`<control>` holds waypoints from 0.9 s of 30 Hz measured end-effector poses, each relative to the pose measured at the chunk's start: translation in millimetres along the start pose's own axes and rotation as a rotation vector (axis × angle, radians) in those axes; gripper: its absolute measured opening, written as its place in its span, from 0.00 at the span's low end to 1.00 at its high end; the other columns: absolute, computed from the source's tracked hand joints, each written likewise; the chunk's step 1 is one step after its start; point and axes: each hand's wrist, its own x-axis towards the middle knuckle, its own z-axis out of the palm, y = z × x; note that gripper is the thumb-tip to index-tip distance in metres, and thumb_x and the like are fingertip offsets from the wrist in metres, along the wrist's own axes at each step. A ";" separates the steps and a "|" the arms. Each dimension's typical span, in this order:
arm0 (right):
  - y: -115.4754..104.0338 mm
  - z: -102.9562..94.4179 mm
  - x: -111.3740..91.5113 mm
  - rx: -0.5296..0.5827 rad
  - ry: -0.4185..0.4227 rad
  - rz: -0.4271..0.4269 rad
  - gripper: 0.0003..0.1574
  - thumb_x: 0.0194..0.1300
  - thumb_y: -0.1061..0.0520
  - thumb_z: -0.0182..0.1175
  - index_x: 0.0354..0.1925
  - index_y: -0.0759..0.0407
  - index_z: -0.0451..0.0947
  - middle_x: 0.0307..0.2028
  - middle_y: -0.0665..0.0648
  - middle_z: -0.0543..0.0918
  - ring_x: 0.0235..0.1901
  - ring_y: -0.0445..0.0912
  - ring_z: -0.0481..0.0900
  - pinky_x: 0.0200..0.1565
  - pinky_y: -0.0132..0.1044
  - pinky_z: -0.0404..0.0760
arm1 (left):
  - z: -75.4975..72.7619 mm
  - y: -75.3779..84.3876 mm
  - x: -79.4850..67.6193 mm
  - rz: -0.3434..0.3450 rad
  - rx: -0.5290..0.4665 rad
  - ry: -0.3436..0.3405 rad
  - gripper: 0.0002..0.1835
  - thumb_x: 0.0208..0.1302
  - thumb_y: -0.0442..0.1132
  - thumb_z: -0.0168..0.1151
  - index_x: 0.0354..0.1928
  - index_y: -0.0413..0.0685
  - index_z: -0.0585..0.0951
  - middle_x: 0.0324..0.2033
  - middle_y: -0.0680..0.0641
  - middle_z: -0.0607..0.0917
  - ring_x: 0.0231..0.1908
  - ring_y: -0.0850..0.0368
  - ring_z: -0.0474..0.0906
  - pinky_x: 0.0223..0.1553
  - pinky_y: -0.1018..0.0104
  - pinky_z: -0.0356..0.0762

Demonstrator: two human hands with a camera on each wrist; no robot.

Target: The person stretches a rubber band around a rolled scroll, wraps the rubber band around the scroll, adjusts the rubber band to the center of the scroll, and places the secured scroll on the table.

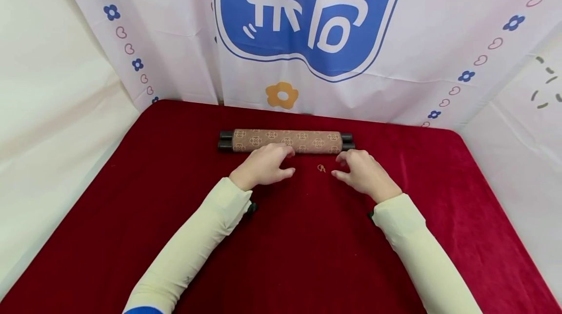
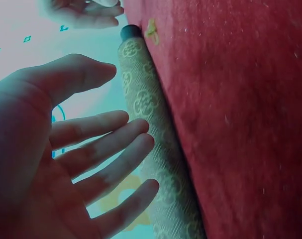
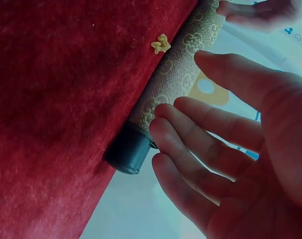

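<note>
A rolled-up scroll (image 1: 303,142) in brown cloth with a pale flower pattern lies crosswise on the red cloth, dark rod ends showing at both sides. My left hand (image 1: 267,164) is just in front of its middle, fingers spread and nothing held; whether the fingertips touch the scroll I cannot tell. By the scroll's right end is my right hand (image 1: 364,171), its fingers loosely bent with nothing in them. Between the hands lies a small tan rubber band or tie (image 1: 321,168). In the right wrist view a black end knob (image 3: 128,149) shows below the fingertips.
Red velvet cloth (image 1: 303,255) covers the whole table. Behind the table hangs a white curtain (image 1: 184,55) with a blue emblem and small printed flowers. Pale fabric walls (image 1: 48,109) stand at both sides.
</note>
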 end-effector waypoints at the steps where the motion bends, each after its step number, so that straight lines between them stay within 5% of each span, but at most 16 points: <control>1: -0.6 0.2 0.6 0.002 -0.004 -0.001 0.22 0.70 0.55 0.70 0.55 0.68 0.84 0.48 0.66 0.89 0.50 0.58 0.87 0.55 0.54 0.85 | 1.2 1.2 2.2 -0.001 -0.005 -0.004 0.22 0.71 0.47 0.67 0.61 0.42 0.82 0.58 0.44 0.86 0.61 0.47 0.83 0.60 0.48 0.83; 12: -6.0 3.6 11.9 0.009 -0.050 -0.001 0.16 0.67 0.57 0.73 0.48 0.66 0.85 0.40 0.60 0.89 0.39 0.50 0.87 0.48 0.48 0.86 | 12.4 17.7 28.1 -0.019 -0.069 -0.064 0.17 0.71 0.45 0.68 0.57 0.46 0.84 0.51 0.48 0.88 0.51 0.51 0.85 0.51 0.49 0.84; 27: -8.6 8.8 23.0 0.022 -0.071 -0.002 0.07 0.66 0.59 0.73 0.41 0.62 0.86 0.32 0.56 0.88 0.29 0.45 0.83 0.39 0.42 0.84 | 26.4 32.1 49.6 -0.040 -0.030 -0.090 0.09 0.71 0.44 0.70 0.49 0.51 0.86 0.42 0.52 0.87 0.43 0.53 0.84 0.44 0.50 0.83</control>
